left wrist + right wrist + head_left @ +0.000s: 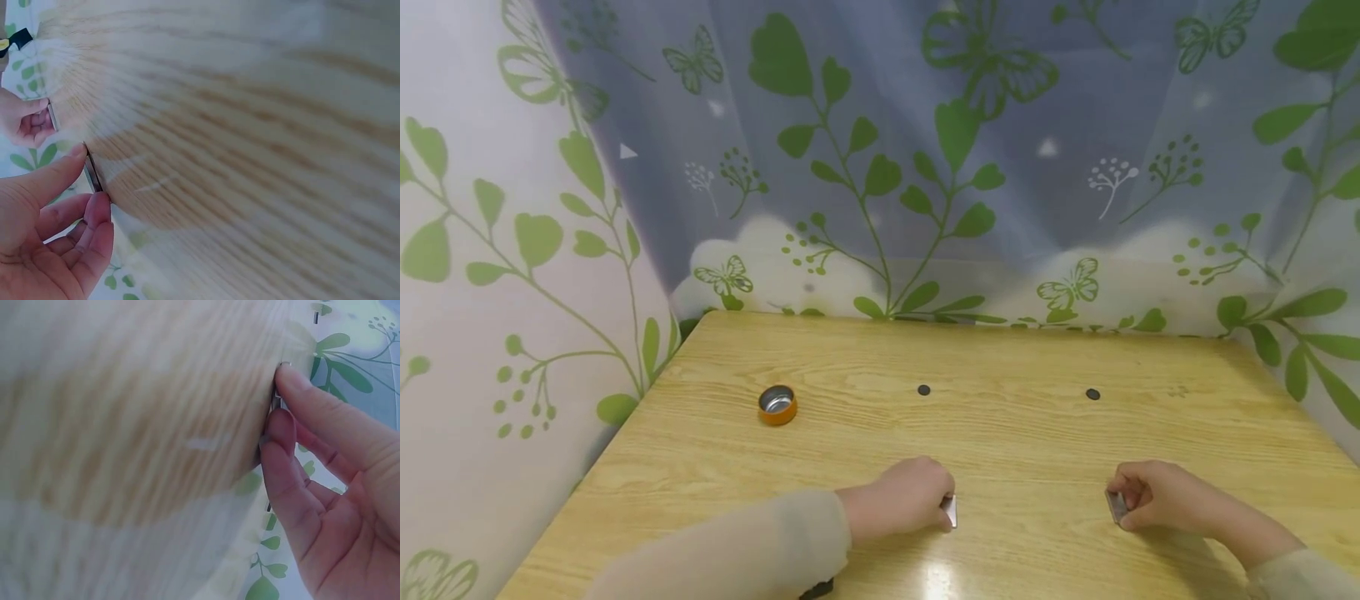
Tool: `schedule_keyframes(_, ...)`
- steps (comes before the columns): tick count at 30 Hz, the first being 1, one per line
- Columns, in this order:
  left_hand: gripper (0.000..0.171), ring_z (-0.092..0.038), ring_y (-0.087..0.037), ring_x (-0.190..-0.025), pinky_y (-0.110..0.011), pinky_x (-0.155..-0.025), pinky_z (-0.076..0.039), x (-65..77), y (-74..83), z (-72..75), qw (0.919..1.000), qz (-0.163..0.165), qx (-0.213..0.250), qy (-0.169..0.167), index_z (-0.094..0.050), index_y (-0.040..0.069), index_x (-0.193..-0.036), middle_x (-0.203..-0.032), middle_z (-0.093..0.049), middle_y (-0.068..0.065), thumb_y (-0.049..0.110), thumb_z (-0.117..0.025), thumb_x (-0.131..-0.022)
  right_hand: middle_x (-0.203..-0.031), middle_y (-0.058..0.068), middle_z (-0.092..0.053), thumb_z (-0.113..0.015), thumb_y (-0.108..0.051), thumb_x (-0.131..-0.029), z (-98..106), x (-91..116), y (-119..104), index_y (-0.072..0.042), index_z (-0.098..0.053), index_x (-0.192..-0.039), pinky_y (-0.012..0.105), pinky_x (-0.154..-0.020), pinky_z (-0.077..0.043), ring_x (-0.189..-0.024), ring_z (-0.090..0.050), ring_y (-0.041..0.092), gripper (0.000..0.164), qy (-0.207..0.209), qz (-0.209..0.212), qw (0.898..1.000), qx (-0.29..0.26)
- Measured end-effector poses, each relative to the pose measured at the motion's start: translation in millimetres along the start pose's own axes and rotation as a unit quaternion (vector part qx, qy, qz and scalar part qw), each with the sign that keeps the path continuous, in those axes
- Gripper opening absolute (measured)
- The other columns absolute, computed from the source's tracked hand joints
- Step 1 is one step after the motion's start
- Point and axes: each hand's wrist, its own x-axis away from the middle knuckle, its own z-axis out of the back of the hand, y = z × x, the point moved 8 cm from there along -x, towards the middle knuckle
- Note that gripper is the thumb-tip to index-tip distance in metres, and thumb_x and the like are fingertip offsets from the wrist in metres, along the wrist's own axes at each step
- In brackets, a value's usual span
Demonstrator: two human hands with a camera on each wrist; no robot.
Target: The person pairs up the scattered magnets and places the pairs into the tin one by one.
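Left hand (895,498): we see it pinching a flat metal piece (952,512) at its fingertips, to its right
Right hand (1172,498): pinching a second metal piece (1116,506), to its left
Table (1022,442): two dark discs (924,390) beyond, orange bowl (781,415) farther left

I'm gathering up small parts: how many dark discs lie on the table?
2: one disc beyond the left hand, another disc beyond the right hand. The left sleeve could hide more.
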Motion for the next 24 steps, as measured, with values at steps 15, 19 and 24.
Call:
schedule_keyframes(15, 0.02, -0.044, -0.005, -0.061, -0.017, -0.057, -0.039, -5.0, 3.6, 1.2, 1.0, 0.002, 0.005, 0.002, -0.067, 0.012, -0.076, -0.068, -0.056, 0.008, 0.028, -0.078, -0.076, -0.076, -0.007, -0.055, -0.079, -0.019, -0.072, -3.5, -5.7, -9.2, -0.007, -0.06, -0.09, 0.024, -0.057, -0.045, -0.068, -0.048, 0.001, 0.029, 0.015, 0.034, 0.999, 0.001)
schedule_keyframes(19, 0.021, -0.044, -0.005, -0.061, -0.017, -0.058, -0.039, -8.6, 4.0, 0.4, 0.9999, 0.003, -0.011, 0.004, -0.067, 0.012, -0.076, -0.068, -0.055, 0.009, 0.031, -0.077, -0.076, -0.075, -0.008, -0.055, -0.079, -0.017, -0.072, -4.4, -7.7, -12.5, -0.007, -0.06, -0.09, 0.024, -0.057, -0.045, -0.068, -0.048, 0.001, 0.028, 0.02, 0.044, 0.999, 0.006)
schedule_keyframes(24, 0.021, -0.045, -0.004, -0.061, -0.017, -0.059, -0.04, -10.7, 4.6, -1.5, 0.9999, 0.009, -0.01, 0.001, -0.068, 0.013, -0.078, -0.069, -0.058, 0.009, 0.032, -0.078, -0.075, -0.076, -0.005, -0.055, -0.078, -0.019, -0.073, -7.6, -8.2, -14.3, -0.005, -0.06, -0.093, 0.025, -0.058, -0.046, -0.067, -0.049, 0.002, 0.03, 0.012, 0.037, 0.999, -0.012)
